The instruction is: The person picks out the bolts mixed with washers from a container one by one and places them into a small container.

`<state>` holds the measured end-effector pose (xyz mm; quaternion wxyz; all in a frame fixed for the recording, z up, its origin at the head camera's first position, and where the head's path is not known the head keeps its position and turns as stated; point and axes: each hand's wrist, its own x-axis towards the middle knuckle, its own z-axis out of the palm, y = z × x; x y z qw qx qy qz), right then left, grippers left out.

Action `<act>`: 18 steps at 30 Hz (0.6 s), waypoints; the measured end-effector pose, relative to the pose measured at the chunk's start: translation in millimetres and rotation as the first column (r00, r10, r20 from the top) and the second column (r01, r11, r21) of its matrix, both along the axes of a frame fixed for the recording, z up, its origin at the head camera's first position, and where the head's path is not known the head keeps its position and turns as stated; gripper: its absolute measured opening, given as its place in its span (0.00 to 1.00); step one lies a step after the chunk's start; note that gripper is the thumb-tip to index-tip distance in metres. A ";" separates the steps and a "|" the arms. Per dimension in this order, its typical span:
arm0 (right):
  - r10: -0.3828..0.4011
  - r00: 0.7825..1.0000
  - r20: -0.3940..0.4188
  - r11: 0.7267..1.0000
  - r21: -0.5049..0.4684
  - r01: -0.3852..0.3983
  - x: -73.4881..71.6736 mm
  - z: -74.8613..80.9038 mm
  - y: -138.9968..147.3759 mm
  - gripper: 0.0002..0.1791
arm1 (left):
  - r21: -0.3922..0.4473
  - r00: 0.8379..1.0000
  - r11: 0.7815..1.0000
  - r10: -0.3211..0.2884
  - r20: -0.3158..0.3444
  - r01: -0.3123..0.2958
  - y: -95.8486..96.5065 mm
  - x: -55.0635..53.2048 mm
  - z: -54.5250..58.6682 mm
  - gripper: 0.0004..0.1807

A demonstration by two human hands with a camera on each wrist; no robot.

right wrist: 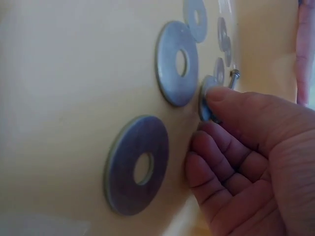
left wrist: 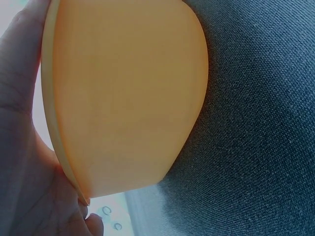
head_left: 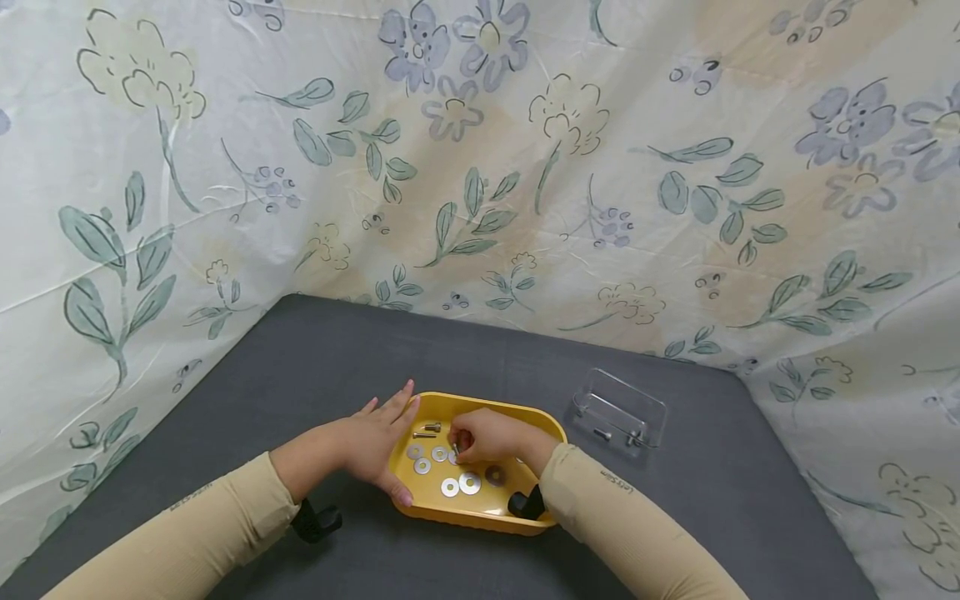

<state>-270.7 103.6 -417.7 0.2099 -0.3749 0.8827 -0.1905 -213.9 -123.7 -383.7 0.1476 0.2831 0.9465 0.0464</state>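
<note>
A yellow plastic tray (head_left: 487, 403) sits on the dark table, holding several flat washers (head_left: 462, 488) and a couple of bolts (head_left: 432, 427) near its left end. My left hand (head_left: 375, 442) rests on the tray's left end, fingers spread straight at the rim and thumb over the front edge. Inside the tray, my right hand (head_left: 491, 435) pinches a small bolt (right wrist: 235, 74) between thumb and index finger. The bolt's head shows beyond the thumb, which hides most of the shank. A washer (right wrist: 203, 101) lies right behind the thumb tip; two larger washers (right wrist: 118, 172) lie closer to the right wrist camera.
A clear plastic box (head_left: 626, 385) stands right of the tray, with a small bolt (head_left: 602, 434) and other metal hardware (head_left: 635, 437) at its front. Black wrist cameras (head_left: 528, 504) hang under both forearms. Flowered cloth (head_left: 480, 167) hangs around the dark table (head_left: 360, 350).
</note>
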 end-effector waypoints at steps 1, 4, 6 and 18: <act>0.002 1.000 0.000 1.000 0.001 -0.002 -0.1 0.5 0.3 0.08 | 0.002 1.000 1.000 0.000 0.001 0.000 0.0 0.1 0.2 0.75; -0.001 1.000 0.003 1.000 0.000 0.001 -1.3 1.7 1.1 0.07 | 0.005 1.000 1.000 0.002 0.002 -0.002 -0.1 0.2 0.5 0.76; -0.004 1.000 0.006 1.000 -0.004 0.004 -2.4 2.0 1.6 0.07 | 0.006 1.000 1.000 0.004 0.003 -0.004 -0.1 0.1 0.5 0.76; 0.000 0.999 0.041 0.996 -0.092 0.004 -4.1 19.1 6.4 0.06 | -0.014 1.000 1.000 0.005 -0.008 -0.005 0.6 -0.2 -0.3 0.76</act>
